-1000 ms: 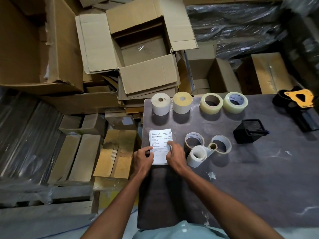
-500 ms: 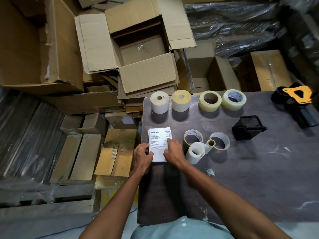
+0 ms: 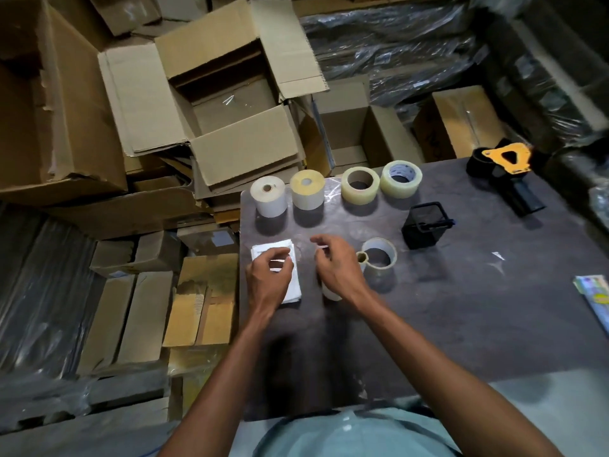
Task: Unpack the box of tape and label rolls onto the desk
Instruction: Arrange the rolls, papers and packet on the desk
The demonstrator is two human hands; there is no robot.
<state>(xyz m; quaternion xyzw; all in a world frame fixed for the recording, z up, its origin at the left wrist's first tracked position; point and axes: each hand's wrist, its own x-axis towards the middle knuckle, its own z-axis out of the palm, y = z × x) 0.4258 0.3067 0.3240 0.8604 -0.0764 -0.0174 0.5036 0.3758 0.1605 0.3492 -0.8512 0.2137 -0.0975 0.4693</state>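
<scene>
I look from left to right. The open cardboard box (image 3: 230,103) sits behind the surface (image 3: 461,324), and I see no rolls in the part that shows. I think the unpacking is almost done.

The left hand (image 3: 268,275) rests on the white paper slip (image 3: 290,285). Its fingers curl over the top of the slip, and I think they pinch it. Half a second ago this hand held only the near left edge of the slip. Now it covers most of it.

Behind it stand the white label roll (image 3: 267,196) and the yellow-topped label roll (image 3: 307,189). Next come the tan tape roll (image 3: 359,185) and the clear tape roll (image 3: 401,179). All four stand in a row at the far edge, the same as before.

The right hand (image 3: 336,268) has lifted off the slip. Its grip holds nothing, with the fingers loosely bent over the bare surface. It now hides the rolls that lay beside the slip. Only the small tape roll (image 3: 379,258) shows well, just right of this hand. I think the hand is going for a roll next.

Farther right are the black wire holder (image 3: 425,225) and the tape gun (image 3: 507,169), well apart from the hands. The view has tipped since then, so a colourful packet (image 3: 593,298) now shows at the right edge.
</scene>
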